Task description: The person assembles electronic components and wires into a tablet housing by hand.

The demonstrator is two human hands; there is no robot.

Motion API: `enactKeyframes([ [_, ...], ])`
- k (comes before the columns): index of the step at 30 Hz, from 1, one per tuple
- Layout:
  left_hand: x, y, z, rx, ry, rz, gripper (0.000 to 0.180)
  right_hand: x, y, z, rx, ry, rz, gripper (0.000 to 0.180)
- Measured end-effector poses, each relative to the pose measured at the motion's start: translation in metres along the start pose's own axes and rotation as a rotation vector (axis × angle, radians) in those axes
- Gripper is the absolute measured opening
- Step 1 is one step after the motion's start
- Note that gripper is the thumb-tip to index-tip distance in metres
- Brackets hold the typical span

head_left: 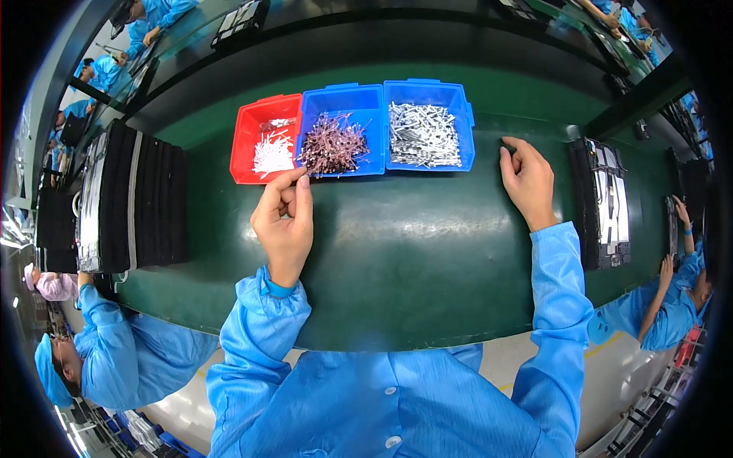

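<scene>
My left hand (pixel 284 217) is at the front edge of the bins, thumb and forefinger pinched together; whatever may be between them is too small to make out. Just beyond it are a red bin (pixel 244 145) with small white strips (pixel 273 155) and a blue bin (pixel 374 122) heaped with thin purplish-brown pieces (pixel 334 145). A second blue bin (pixel 427 91) beside it holds many small white-grey pieces (pixel 424 136). My right hand (pixel 528 183) hovers or rests over the green table to the right of the bins, fingers loosely curled, thumb and forefinger slightly apart, holding nothing.
The bins stand on a green table (pixel 412 290). Upright black panels (pixel 153 202) are stacked at its left side, and another black-and-silver stack (pixel 603 202) stands at its right. Co-workers in blue sit on both sides (pixel 137 351). A dark shelf ledge (pixel 382 46) runs behind.
</scene>
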State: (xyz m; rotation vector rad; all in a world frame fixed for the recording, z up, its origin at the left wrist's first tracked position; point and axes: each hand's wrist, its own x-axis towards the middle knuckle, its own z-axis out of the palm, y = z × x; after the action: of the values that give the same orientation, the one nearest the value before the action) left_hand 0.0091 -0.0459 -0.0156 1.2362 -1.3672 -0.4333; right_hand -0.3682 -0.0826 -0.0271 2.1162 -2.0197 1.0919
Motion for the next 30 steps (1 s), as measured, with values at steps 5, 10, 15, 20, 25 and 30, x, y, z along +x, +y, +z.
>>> enactKeyframes([
  [5, -0.001, -0.008, 0.001, 0.028, -0.015, -0.038, 0.008, -0.002, -0.003, -0.001, 0.028, 0.012, 0.012, 0.017],
  [10, 0.0, 0.0, 0.003, -0.113, 0.043, -0.071, 0.01, -0.003, 0.003, 0.001, 0.019, 0.018, -0.018, 0.018],
  [15, -0.007, 0.011, -0.001, -0.205, -0.019, -0.149, 0.013, -0.004, -0.007, -0.001, 0.156, 0.113, 0.056, 0.013],
  [20, -0.032, 0.031, 0.012, -0.475, -0.353, -0.398, 0.018, -0.019, -0.065, -0.01, 0.42, 0.294, -0.194, 0.005],
  [25, -0.051, 0.037, 0.024, -0.528, -0.456, -0.337, 0.016, -0.057, -0.122, -0.001, 0.715, -0.051, -0.339, 0.028],
  [30, -0.054, 0.04, 0.027, -0.461, -0.47, -0.283, 0.015, -0.069, -0.131, 0.009, 0.785, -0.11, -0.266, 0.02],
])
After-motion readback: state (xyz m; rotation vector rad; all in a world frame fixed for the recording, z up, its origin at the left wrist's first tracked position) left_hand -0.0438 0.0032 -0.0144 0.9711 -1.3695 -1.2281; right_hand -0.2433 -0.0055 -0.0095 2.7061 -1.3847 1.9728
